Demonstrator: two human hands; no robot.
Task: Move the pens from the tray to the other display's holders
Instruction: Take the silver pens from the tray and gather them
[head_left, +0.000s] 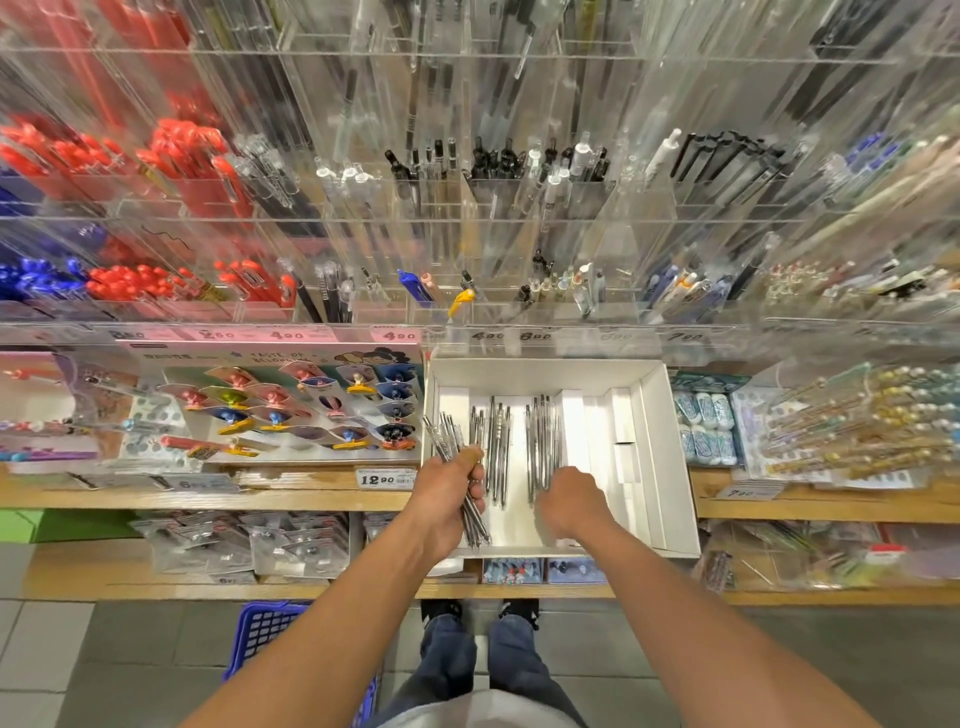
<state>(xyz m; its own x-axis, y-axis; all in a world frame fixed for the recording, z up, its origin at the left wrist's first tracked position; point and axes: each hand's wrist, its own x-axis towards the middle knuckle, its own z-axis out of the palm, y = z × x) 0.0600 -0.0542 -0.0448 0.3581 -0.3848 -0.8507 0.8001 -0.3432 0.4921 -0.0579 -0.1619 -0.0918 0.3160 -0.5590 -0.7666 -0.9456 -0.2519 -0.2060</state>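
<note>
The left hand clamps a bundle of silver pens, probably to carry many at once. The right hand, fingers curled down, reaches the pens in the white tray; whether it pinches one I cannot tell. The tray sits on a wooden shop shelf, below the acrylic pen holders.

1. Both forearms are bare to the edge of view, with no sleeves, watch or rings visible on the left hand or right hand.
2. Blue denim jeans.
3. Black shoes.
4. A light grey top at the bottom edge.
</note>
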